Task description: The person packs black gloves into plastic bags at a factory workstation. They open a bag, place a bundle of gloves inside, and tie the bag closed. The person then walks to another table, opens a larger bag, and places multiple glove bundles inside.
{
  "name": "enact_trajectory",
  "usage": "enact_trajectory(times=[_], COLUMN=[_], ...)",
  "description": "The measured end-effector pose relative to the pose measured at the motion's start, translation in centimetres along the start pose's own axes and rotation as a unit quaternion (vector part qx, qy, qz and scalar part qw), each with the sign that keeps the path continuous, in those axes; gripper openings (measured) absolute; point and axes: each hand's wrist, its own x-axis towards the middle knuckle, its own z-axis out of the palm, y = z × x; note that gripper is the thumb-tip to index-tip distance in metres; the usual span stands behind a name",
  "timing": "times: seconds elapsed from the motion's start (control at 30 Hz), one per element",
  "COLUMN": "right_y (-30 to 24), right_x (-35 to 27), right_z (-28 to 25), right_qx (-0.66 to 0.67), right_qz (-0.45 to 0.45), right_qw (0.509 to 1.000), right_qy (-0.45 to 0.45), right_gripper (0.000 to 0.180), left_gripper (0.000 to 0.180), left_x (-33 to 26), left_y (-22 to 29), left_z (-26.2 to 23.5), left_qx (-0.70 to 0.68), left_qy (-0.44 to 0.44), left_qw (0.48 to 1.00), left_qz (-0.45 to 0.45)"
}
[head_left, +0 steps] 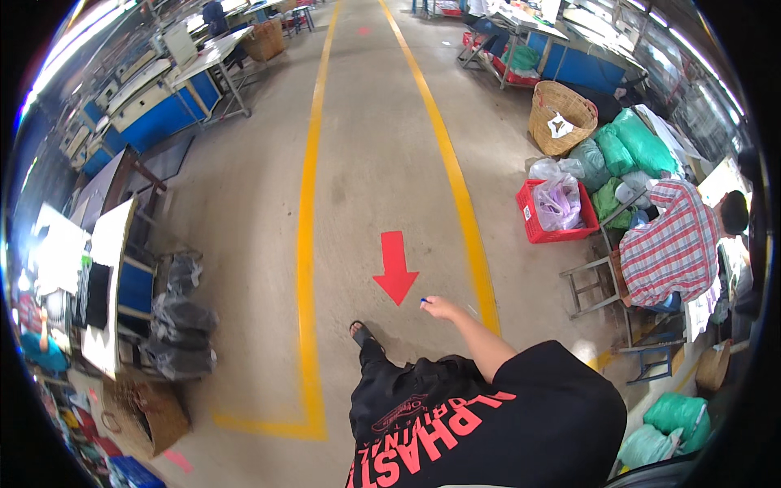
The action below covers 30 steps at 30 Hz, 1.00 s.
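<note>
**Walking the aisle with a small blue item in hand**

The right hand [440, 307] swings forward over the concrete floor [366, 163], its fingers closed narrowly around a small blue object [425, 301], of which only a tip shows beyond the fingertips. The hand hangs just beside the red floor arrow [395, 267], between the two yellow lane lines [455, 187]. The left hand is out of view.

Risks, as judged: the light pinch could let the blue object slip during the arm swing, and so small a thing would be hard to spot on the floor. One foot [360, 331] steps near the inner yellow line; the dark bags [181, 325] beside the left worktable crowd that edge.

Hard to make out: what the blue object is (pen, marker or tool), the other foot, and the seated person's [671, 248] work, turned away beside the red crate [553, 220].
</note>
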Motion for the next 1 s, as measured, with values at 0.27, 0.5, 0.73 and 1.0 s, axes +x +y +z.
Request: enact_trajectory(times=[0.27,0.5,0.73,1.0], right_y=[-4.8,-1.4,-8.7,-26.3], right_x=[12.4,24.7,44.6,72.4], right_z=[-5.5,-12.7,-26.8,-48.7], right_qx=[0.104,0.136,0.243,0.177], right_qz=[0.203,0.324,0.346,0.164], right_qw=[0.971,0.936,0.906,0.970], right_qy=[-0.068,-0.029,0.005,0.042], right_gripper=[0.035,0.024,0.023,0.031], left_gripper=[0.031,0.032,0.044,0.056], left_x=[8.1,3.3,-1.9,3.3], left_y=[43.5,86.9,108.3,130.4], left_z=[-10.2,-3.3,10.9,18.1], left_qx=[0.170,0.371,0.522,0.379], left_qy=[0.054,-0.097,-0.449,-0.477], left_qw=[0.977,0.842,0.712,0.767], left_qz=[0.121,0.379,0.140,0.203])
